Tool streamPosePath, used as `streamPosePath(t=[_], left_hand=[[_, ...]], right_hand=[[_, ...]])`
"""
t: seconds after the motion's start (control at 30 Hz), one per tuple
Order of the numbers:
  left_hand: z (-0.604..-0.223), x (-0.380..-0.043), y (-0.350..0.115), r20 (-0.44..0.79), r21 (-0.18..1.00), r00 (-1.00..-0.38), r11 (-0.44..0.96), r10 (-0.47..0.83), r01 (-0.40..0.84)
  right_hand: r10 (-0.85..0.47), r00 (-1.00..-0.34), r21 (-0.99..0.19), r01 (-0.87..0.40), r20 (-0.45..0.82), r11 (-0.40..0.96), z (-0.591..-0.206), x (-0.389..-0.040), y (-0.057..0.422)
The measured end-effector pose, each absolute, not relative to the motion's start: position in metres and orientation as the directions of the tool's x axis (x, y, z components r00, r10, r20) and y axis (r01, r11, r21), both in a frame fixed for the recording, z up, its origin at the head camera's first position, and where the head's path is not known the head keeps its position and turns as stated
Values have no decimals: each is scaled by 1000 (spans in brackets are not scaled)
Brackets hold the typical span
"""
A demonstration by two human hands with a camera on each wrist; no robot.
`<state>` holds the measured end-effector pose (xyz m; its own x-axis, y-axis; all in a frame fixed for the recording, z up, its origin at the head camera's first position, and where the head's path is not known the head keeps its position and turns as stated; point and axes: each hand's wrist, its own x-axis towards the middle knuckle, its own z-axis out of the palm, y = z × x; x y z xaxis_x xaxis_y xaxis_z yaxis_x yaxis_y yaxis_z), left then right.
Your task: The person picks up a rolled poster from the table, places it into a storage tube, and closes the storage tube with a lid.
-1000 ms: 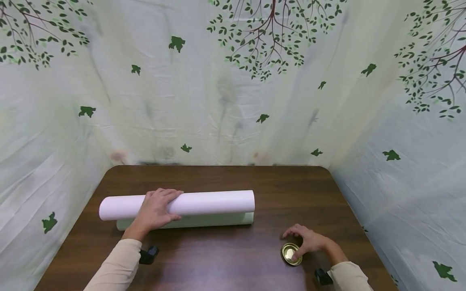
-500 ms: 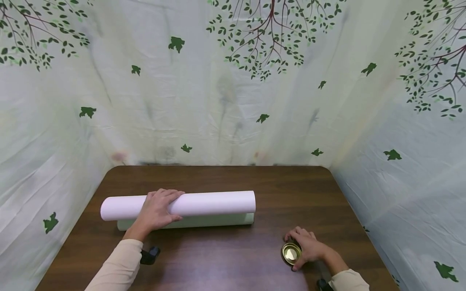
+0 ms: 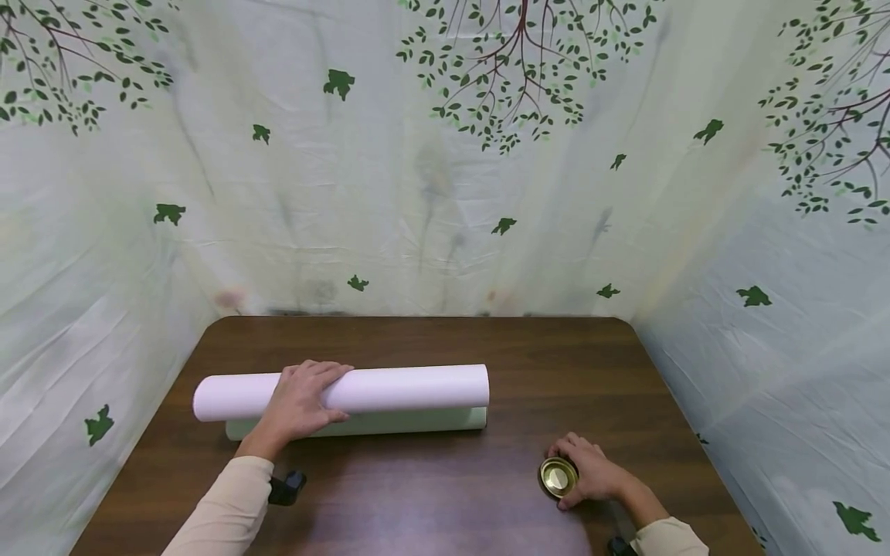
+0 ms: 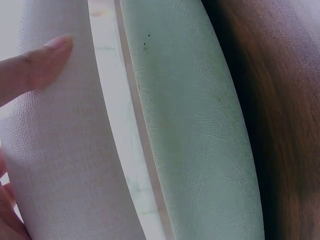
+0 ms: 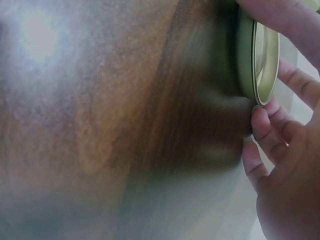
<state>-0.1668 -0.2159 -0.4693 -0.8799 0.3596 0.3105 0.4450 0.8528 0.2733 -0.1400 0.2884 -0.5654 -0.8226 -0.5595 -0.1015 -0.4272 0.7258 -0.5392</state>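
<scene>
A long whitish-pink roll (image 3: 410, 388) of textured sheet lies crosswise on the table. My left hand (image 3: 302, 398) grips it from above, fingers over the far side and thumb (image 4: 57, 55) along the near side. A pale green roll (image 3: 417, 419) lies parallel in front of the whitish one, partly hidden by it and by my left wrist. To the right, a small round gold-coloured tin (image 3: 544, 482) with a shallow, shiny inside sits low at the table. Thumb and fingers of my right hand (image 3: 591, 471) hold it round its side; the right wrist view shows its greenish-gold wall (image 5: 245, 57).
The dark brown wooden table (image 3: 556, 363) has rounded far corners and reaches back to a pale curtain (image 3: 417, 193) printed with branches and leaves. The curtain also hangs along both sides. A black strap device (image 3: 287, 488) is on my left wrist.
The thumb of my right hand has gone from over the tin's inside to its near side, and the fingers have closed round the tin. The left hand and both rolls have stayed put.
</scene>
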Motion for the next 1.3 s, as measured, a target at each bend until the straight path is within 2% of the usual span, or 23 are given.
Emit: streamPosePath(t=[0.23,0.53,0.77,1.3], left_hand=[[-468,-168,-216,304,269,-882,856,360,441],[-464,-169,-215,299,258,-881,858,367,444],[-466,-168,-214,301,276,-882,852,364,446],[-468,-165,-216,315,270,-879,855,357,444]], right_hand=[[-551,-827,-555,-408,-111,725,-567,-145,292],[-579,-812,-632,-411,-74,657,-570,-152,297],[-525,-848,-687,-341,-70,642,-567,-161,297],[-446,-895,-727,-297,-14,619,-547,-178,278]])
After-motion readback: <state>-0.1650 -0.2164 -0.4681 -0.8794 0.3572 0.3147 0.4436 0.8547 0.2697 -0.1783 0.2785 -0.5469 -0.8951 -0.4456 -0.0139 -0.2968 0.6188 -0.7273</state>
